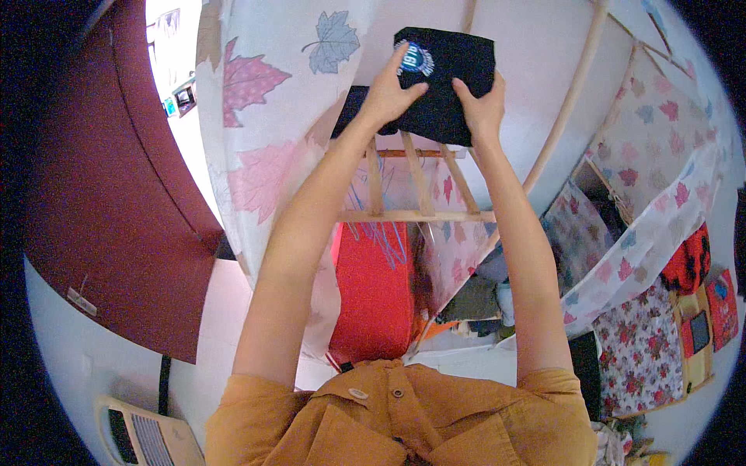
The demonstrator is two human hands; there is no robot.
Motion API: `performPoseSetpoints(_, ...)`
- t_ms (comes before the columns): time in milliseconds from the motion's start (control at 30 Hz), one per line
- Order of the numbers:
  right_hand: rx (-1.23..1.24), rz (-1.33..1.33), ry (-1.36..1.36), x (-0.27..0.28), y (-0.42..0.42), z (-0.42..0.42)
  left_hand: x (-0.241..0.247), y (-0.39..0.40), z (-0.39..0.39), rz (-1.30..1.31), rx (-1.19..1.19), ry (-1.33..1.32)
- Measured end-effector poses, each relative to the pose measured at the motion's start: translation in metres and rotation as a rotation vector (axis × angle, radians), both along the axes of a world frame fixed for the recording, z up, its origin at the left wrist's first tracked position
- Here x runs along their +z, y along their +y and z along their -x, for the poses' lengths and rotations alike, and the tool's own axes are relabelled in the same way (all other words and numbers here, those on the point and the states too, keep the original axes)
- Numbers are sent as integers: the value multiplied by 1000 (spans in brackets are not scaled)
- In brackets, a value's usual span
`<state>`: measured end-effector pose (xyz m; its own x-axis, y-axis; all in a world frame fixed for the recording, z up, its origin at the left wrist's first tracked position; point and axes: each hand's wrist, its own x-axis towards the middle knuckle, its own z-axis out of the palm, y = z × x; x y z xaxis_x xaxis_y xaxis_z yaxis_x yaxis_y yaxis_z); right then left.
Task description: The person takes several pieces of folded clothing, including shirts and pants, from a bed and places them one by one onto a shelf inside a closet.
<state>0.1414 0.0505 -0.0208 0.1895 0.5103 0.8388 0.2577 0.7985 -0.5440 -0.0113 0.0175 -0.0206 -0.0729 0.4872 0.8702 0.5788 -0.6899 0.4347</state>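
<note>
Both arms stretch forward into a leaf-printed fabric wardrobe. Between the hands is a folded black garment (pixel 449 64) with a round blue-and-white print bearing writing near its left side. My left hand (pixel 390 93) grips its left part, thumb and a finger lying over the face. At the right edge, my right hand (pixel 485 108) holds it with the thumb on the front and the other fingers mostly hidden. Another piece of black cloth (pixel 351 108) shows beside my left wrist; whether it is joined to the garment I cannot tell. Under the garment runs a wooden slatted shelf (pixel 419 215).
The leaf-printed cover (pixel 262 163) hangs on the left, near a dark red door (pixel 116 192). A wooden pole (pixel 568 99) slants along the right. Below the shelf stands a red object (pixel 373 291). Folded clothes (pixel 472 300) lie lower right. An air cooler (pixel 154 434) is at lower left.
</note>
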Motion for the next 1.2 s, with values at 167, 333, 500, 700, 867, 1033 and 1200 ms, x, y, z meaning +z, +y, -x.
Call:
performPoseSetpoints(167,59,-71,-80,16,41,43,10,30,39,81,154,-34)
performPoseSetpoints(333,114,-23,-99,4,81,104,2,59,102,130,214,-5)
performPoseSetpoints(500,142,270,-177,-9,116,122,4,65,92,375,403,-44)
performPoseSetpoints(700,151,416,-381,-35,149,144,-50,130,149,366,334,-85)
performPoseSetpoints(867,-287,-13,-721,-54,146,155,-110,167,210,820,556,119)
performPoseSetpoints(1033,-336,-155,-857,-91,176,158,-121,177,186,728,619,168)
performPoseSetpoints(1200,-379,-140,-955,-91,175,158,-119,169,168,743,799,252)
